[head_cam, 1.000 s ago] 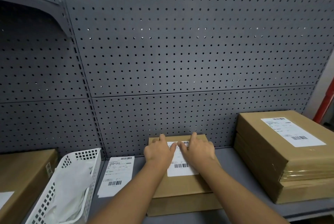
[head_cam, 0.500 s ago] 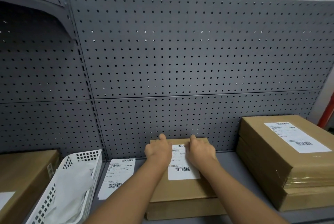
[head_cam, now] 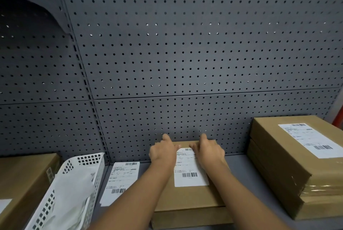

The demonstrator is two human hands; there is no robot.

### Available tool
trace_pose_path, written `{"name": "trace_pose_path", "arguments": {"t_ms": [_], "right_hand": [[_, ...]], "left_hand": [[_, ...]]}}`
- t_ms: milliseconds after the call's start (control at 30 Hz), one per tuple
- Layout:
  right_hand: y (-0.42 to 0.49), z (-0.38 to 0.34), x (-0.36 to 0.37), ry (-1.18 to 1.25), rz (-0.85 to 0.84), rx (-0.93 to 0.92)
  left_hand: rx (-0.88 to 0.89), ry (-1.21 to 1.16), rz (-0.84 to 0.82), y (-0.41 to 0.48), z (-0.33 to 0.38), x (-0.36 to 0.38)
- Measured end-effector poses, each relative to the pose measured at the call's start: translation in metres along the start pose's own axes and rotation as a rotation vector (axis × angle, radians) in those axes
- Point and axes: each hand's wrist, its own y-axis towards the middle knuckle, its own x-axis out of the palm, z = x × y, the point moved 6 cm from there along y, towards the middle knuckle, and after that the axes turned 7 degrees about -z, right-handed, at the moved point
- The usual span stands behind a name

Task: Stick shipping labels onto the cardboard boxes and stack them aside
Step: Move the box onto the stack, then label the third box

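A flat cardboard box (head_cam: 187, 202) lies on the grey shelf straight in front of me, with a white shipping label (head_cam: 189, 171) on its top. My left hand (head_cam: 162, 151) presses down at the label's upper left corner. My right hand (head_cam: 208, 151) presses at the upper right corner. The fingers of both hands reach toward the box's far edge, and nothing is gripped. A loose label sheet (head_cam: 120, 181) lies on the shelf to the left of the box.
A stack of two labelled boxes (head_cam: 289, 170) stands at the right. A white plastic basket (head_cam: 61, 192) holding backing papers sits at the left, with another cardboard box (head_cam: 22, 179) beyond it. A grey pegboard wall (head_cam: 185, 62) closes the back.
Both hands slid apart from the middle of the label toward its upper corners, smoothing it down. The camera shifted slightly.
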Motion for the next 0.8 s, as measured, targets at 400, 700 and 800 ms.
{"name": "trace_pose_path", "arguments": {"t_ms": [400,700,800], "right_hand": [[-0.012,0.012,-0.011,0.215,-0.029,-0.089],[-0.051,-0.007,-0.01,0.176,-0.207,-0.501],[-0.052,-0.004,-0.007,0.097,-0.239,-0.513]], "left_hand": [[0.123,-0.203,0.075,-0.016,-0.016,-0.001],[0.616,-0.153,0.087,-0.06,0.018,-0.006],[0.596,-0.101,-0.017,-0.061,0.012,0.005]]}}
